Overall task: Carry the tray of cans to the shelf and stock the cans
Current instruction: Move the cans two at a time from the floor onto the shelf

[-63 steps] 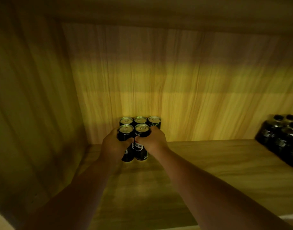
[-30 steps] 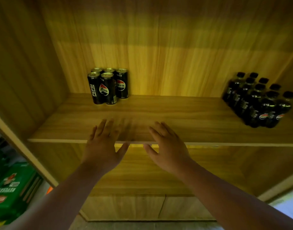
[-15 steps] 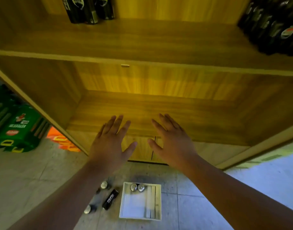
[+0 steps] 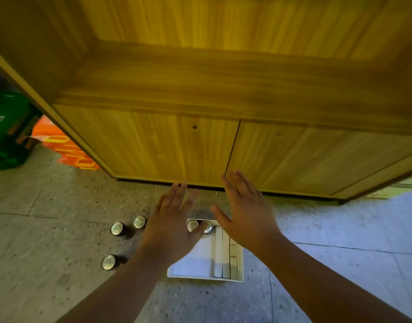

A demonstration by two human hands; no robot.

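Note:
A white tray (image 4: 233,277) lies on the floor in front of the wooden shelf unit (image 4: 200,89). Two cans (image 4: 192,225) stand at the tray's far edge, tops up. Three more cans stand on the floor to the left: one (image 4: 116,228), another (image 4: 139,222) and a nearer one (image 4: 108,262). My left hand (image 4: 174,227) hovers over the tray's left side, fingers spread and empty. My right hand (image 4: 244,213) is spread above the tray's right side, empty too. Part of the tray is hidden under my left hand.
The cabinet's two lower doors (image 4: 233,150) are closed, right behind the tray. A green crate (image 4: 7,129) and orange packaging (image 4: 65,148) lie on the floor at the left. Speckled floor tiles (image 4: 48,206) surround the tray.
My hands left the cans on the upper shelf and came down empty. My view dropped from the shelf to the floor, and the tray and loose cans now lie under my hands.

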